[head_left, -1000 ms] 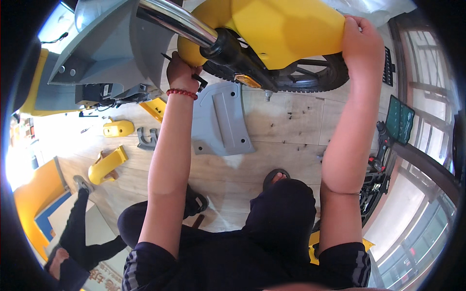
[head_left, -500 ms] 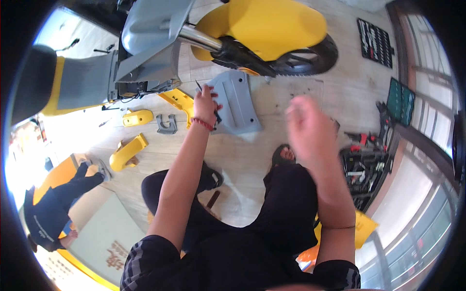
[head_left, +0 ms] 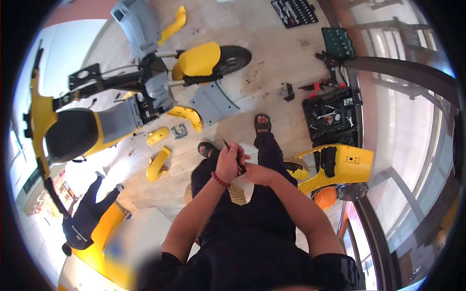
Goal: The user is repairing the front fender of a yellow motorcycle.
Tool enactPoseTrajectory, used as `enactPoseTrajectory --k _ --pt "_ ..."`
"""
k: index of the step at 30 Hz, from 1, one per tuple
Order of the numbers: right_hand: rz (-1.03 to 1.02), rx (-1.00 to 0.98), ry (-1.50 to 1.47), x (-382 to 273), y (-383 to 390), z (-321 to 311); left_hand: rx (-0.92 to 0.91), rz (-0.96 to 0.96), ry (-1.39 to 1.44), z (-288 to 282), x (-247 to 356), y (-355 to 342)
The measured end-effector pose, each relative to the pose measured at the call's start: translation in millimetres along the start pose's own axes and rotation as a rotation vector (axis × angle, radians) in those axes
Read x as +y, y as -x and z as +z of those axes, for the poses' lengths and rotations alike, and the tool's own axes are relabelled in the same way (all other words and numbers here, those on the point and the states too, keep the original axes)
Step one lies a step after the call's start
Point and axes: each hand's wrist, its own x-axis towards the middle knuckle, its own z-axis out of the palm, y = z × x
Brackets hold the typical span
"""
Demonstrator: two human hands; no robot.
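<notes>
My left hand [head_left: 229, 164], with a red bead bracelet at the wrist, is closed round a slim dark pointed tool [head_left: 241, 168] in front of my lap. Its thin tip sticks out past the knuckles; its exact kind is too small to tell. My right hand [head_left: 258, 175] meets the left, its fingers closed at the tool's lower end and partly hidden. Beyond my feet stands a yellow and grey motorbike [head_left: 119, 116]. A flat grey panel [head_left: 213, 103] lies on the floor beside its front wheel [head_left: 235, 59].
Yellow cover pieces [head_left: 159, 164] and a grey bracket [head_left: 179, 131] lie left of my feet. On the right are an open black toolbox [head_left: 332, 116], a cordless drill [head_left: 332, 65], socket sets [head_left: 293, 12], a yellow body panel [head_left: 340, 167] and an orange helmet [head_left: 325, 198]. Another person [head_left: 85, 218] is at lower left.
Both hands have drawn back toward my lap and come together, the left from over the grey panel, the right from the right side. My view has shifted, showing more of the motorbike.
</notes>
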Motion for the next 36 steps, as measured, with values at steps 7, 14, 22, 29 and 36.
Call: enactPoseTrajectory --k 7,14,22,29,36 --pt "-0.374 0.358 0.139 -67 87 43 -0.398 0.421 -0.695 57 75 97" --pt "-0.165 0.533 0.11 -144 147 23 -0.171 0.94 -1.103 36 206 159" --pt "-0.302 0.849 0.105 -239 184 -10 0.847 1.283 -1.129 -90 397 244" --pt "-0.382 0.682 0.022 -325 125 -60 1.558 0.535 -1.219 -188 423 276" --pt "-0.191 0.379 0.313 -443 37 -163 1.553 0.166 -0.893 -203 399 246"
